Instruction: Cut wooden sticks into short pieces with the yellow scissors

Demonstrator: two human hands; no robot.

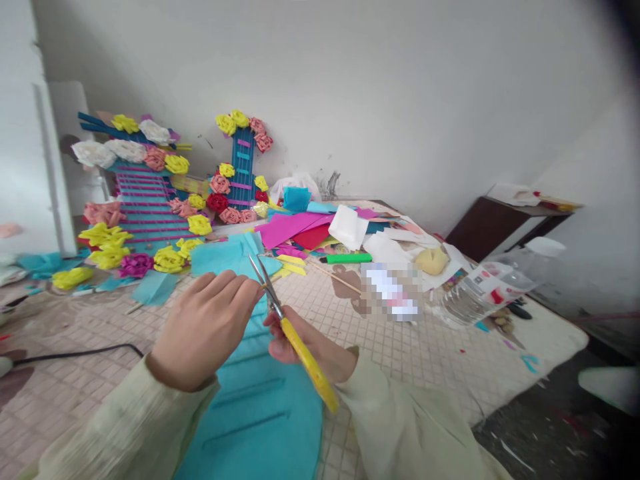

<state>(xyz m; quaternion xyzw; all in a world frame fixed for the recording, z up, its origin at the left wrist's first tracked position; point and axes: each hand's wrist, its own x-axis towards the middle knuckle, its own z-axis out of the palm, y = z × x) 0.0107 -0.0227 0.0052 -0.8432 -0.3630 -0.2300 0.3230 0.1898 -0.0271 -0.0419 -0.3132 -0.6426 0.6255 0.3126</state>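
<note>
Scissors with yellow handles (309,363) and slim metal blades are in my right hand (305,340), gripped close to the pivot. The blades point up and away, slightly parted. My left hand (207,327) is closed, its fingers curled down and pinched right beside the blades. What it pinches is hidden or too small to name. Beneath both hands lies a long turquoise paper-covered piece (260,427) with rounded edges and several dark crosswise strips or slits. Turquoise paper (227,257) spreads just beyond my left hand.
Two decorated blue pieces (150,203) with paper flowers lean at the back left. Magenta sheets (285,228), a green marker (349,258) and a thin wooden stick (335,277) lie ahead. A plastic bottle (493,287) lies tilted at right. A black cable (80,355) crosses the left side.
</note>
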